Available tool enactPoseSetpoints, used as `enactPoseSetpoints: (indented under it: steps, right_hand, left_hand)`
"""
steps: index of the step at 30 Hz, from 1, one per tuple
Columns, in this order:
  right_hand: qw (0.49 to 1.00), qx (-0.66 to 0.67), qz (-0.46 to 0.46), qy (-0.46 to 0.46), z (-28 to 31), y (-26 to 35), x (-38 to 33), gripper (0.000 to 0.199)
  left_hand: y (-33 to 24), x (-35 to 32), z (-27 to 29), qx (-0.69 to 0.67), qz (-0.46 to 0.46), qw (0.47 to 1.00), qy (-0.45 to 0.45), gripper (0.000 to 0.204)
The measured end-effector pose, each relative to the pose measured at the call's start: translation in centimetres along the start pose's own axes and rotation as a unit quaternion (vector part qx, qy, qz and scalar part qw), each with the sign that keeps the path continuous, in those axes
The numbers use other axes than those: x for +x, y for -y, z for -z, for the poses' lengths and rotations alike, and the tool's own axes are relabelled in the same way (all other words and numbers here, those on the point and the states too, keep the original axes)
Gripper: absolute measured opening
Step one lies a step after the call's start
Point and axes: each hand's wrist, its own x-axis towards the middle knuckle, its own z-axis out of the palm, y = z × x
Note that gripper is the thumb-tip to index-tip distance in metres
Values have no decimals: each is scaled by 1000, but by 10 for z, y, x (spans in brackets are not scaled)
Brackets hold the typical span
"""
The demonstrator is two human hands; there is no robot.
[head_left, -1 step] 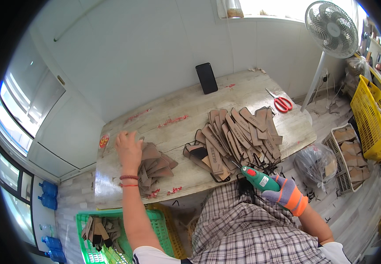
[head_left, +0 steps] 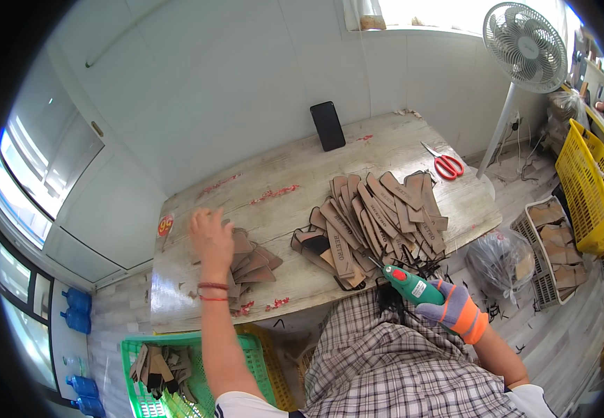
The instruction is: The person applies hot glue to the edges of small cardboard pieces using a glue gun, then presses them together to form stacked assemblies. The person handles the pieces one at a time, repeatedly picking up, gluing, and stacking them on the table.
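My bare left hand, with red bands at the wrist, is over the upper left side of a small pile of brown flat pieces. Its fingers are bent and a little apart, and nothing shows in them; the palm side is hidden. My right hand, in a grey-purple and orange glove, is closed around a green handheld power tool with a red button. The tool's thin tip points left at the near edge of a larger heap of brown strap-like pieces with dark edges.
On the worn wooden table stand a black phone and red-handled scissors. A green basket with brown pieces is below left. To the right are a plastic bag, a white crate, a yellow crate and a fan.
My left hand has shifted slightly right and down, further over the small pile. My right hand and the power tool have hardly moved.
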Motion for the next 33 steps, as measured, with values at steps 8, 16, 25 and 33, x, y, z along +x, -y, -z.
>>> enactPoseSetpoints:
  steps: [8, 16, 25, 33]
  right_hand:
    - [1000, -16, -13, 11, -1, -3, 1, 49]
    - [1000, -12, -20, 4, -1, -7, 0, 46]
    - [1000, -8, -10, -2, 1, -7, -2, 43]
    - [999, -36, -20, -5, 1, -4, 3, 48]
  left_hand:
    - [-180, -92, -66, -290, 324, 889, 142, 30]
    - [-214, -81, -64, -318, 395, 855, 110, 32]
    - [-207, -37, -95, -298, 386, 841, 232, 31]
    - [-213, -96, -44, -695, 585, 374, 188, 12]
